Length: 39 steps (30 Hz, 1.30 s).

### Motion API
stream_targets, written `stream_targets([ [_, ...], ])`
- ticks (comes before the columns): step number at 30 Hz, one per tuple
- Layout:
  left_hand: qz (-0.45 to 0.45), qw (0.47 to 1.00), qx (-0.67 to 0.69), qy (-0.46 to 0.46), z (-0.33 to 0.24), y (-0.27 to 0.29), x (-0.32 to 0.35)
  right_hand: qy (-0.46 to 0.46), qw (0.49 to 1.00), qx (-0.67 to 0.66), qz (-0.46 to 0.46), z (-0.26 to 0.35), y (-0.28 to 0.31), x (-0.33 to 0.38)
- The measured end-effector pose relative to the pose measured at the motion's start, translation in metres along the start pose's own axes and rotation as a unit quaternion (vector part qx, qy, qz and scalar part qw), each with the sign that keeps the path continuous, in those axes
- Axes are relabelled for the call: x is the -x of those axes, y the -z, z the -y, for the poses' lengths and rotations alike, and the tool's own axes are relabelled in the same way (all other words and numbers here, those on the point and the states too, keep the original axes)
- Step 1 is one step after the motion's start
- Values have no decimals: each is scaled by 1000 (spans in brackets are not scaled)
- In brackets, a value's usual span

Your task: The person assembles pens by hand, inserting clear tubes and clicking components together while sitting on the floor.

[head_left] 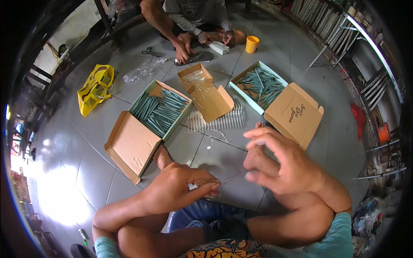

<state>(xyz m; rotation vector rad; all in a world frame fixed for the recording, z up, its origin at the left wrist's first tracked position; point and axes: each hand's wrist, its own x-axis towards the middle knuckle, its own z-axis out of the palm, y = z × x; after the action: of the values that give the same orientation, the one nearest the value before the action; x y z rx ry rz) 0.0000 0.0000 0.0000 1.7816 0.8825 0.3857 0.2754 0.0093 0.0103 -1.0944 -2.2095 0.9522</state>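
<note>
My left hand (183, 185) is held in front of my lap, its thumb and fingertips pinched together. A small white patch shows between its fingers, too little to name. My right hand (286, 161) is raised to the right with its fingers apart and curved, slightly blurred, nothing visible in it. Beyond my hands lie a left open box (178, 125) full of slim dark-green sticks (152, 112) and a right open box (241, 94) of similar sticks (260, 84). Between them, a brown cardboard box (211, 105) holds thin clear pieces (194, 79). Beside it stands a row of pale, translucent spikes (228, 121).
A co-worker (193, 21) sits opposite, hands on a small white box (219, 48), near a yellow cup (252, 44). A yellow plastic bag (95, 90) and crumpled clear plastic (144, 72) lie at the left. A metal-legged table (365, 32) stands along the right.
</note>
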Motion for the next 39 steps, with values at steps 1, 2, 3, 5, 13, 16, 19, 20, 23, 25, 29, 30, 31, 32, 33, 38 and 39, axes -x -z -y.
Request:
stream_targets([
  [1, 2, 1000, -26, -14, -2, -1, -3, 44, 999, 28, -16, 9, -6, -7],
  [2, 5, 998, -52, -28, -2, -3, -4, 83, 995, 48, -17, 11, -12, -10],
  [3, -17, 994, -93, -61, -6, -4, -7, 117, 990, 78, -23, 14, -13, -13],
  [5, -59, 975, -172, -129, -11, -3, -11, 175, 976, 126, -6, 11, -17, -16],
  [13, -74, 980, -136, -124, -9, -15, -8, 143, 989, 45, 15, 3, -19, -5],
  [16, -102, 975, -140, -138, -7, -15, -8, 93, 995, 26, 32, 8, -11, -1],
  [19, -121, 973, -128, -149, -5, -14, -9, 83, 996, 11, 28, 6, -6, 1],
  [20, -126, 973, -120, -152, -4, -14, -9, 89, 996, 1, 23, 5, -7, 1],
  [23, -109, 970, -165, -143, -8, -10, -8, 86, 996, -18, 24, 5, -6, 1],
  [25, -112, 966, -185, -142, -9, -8, -7, 84, 996, -24, 21, 4, -6, 2],
  [29, -263, 954, -142, -23, 5, 2, 5, 44, 998, -40, -13, 0, 5, 10],
  [30, -312, 942, -127, 7, 12, 8, 4, 18, 999, -44, -24, -4, 10, 12],
  [31, -358, 926, -110, 35, 16, 15, 3, -32, 996, -66, -46, -6, 13, 11],
  [32, -343, 935, -74, 61, 13, 13, 4, -82, 990, -88, -68, -9, 15, 10],
  [33, -323, 942, -40, 88, 2, 10, 5, -135, 980, -112, -92, -9, 15, 12],
  [38, -297, 951, -56, -60, -16, -9, -15, -106, 990, -92, 1, -4, 2, -4],
  [39, -301, 947, -56, -95, -19, -11, -21, -95, 989, -111, -7, -1, 1, -6],
])
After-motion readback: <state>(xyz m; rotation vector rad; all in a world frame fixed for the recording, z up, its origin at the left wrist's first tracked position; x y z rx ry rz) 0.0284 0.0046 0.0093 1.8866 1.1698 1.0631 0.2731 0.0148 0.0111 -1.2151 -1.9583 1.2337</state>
